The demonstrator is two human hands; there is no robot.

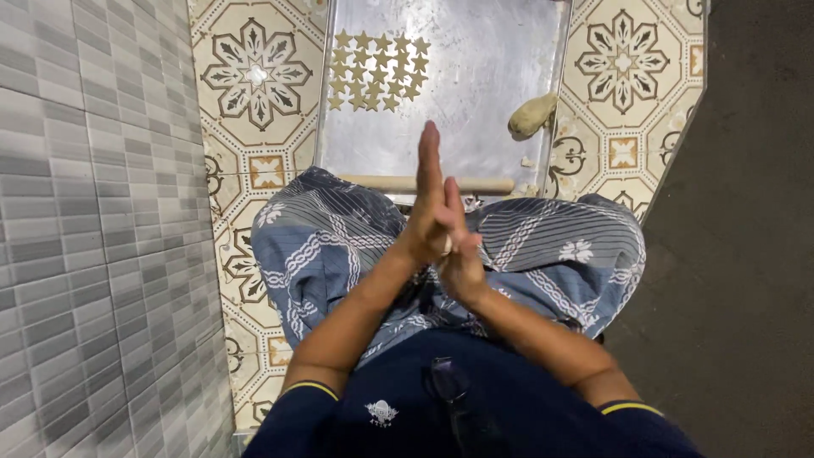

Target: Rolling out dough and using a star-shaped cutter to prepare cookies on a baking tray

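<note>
Two palms press flat against each other above the person's lap, with a small pale piece of dough [447, 245] squeezed between them, only its edge showing. Fingers of the left hand [430, 203] are straight and held together, pointing away from the body; the right hand [462, 254] lies against it, fingers also together. Just beyond the knees, a wooden rolling pin [428, 184] rests across a metal tray [500, 76]. Star-shaped dough cutouts [377, 70] sit in rows at its far left, and a dough lump [532, 114] lies at its right rim.
</note>
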